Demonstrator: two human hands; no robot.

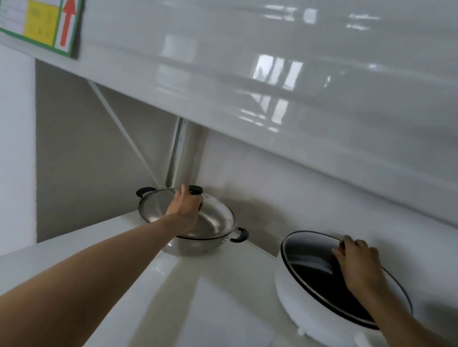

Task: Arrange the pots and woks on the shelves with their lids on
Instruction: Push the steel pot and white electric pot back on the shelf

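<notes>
Hands: left hand (pixel 186 207) closed around the black knob of the clear glass lid (pixel 209 215) on the round stainless-steel pot with two black side handles (pixel 195 246); right hand (pixel 357 264) curled over the knob of the dark-rimmed glass lid (pixel 325 275) on the white wok with a long white handle (pixel 319 316).

Location: both vessels stand on the glossy white shelf (pixel 201 304), steel pot at the back left corner, wok to the right near the back wall, well apart. A white shelf beam with a green, yellow and red-arrow label (pixel 39 9) runs overhead.

Condition: the wok lid appears tilted, its far edge raised. Whether the pot lid is fully seated cannot be told.

Handling note: likely step is seating both lids. Lower each level by the knob, centre the rim on the vessel edge, and release only once it stops rocking; glass on metal slides easily.
</notes>
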